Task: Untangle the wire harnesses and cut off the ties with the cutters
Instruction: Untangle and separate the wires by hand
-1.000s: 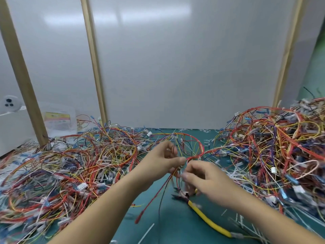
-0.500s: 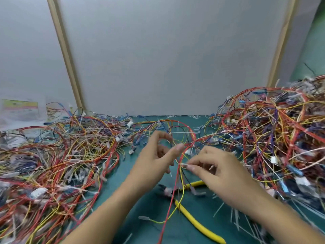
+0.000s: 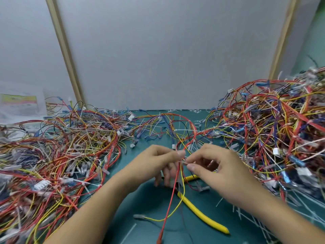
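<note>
Hanging from the pinch point between both hands, the harness [image 3: 194,132] now trails further down than it did a second ago: its red wire [image 3: 169,203] drops straight toward the person, and a yellow wire [image 3: 159,220] that sat closer under the fingers half a second ago sags in a loose curve, its capped end lying on the green mat [image 3: 151,205] just past the left forearm. Beyond the hands the rest of the harness arches up in a red loop and seems caught in strands leading to the pile of wires [image 3: 274,131] outward of the right hand. The left hand [image 3: 156,161] pinches the strands between thumb and forefinger, its other fingers curled under; the right hand [image 3: 221,171] pinches a small pale piece on the same strands, a tie or a terminal, too blurred to tell which. Directly beneath both hands the yellow-handled cutters [image 3: 200,214] lie on the mat as they did before, held by nobody. My reading is that the untangling is progressing, with two strands teased loose, while no cut is in hand yet; one hand has to let go and take up the cutters first. Outward of the left hand sprawls the other pile [image 3: 61,148], and snipped tie ends [image 3: 246,217] litter the mat beside the right forearm
</note>
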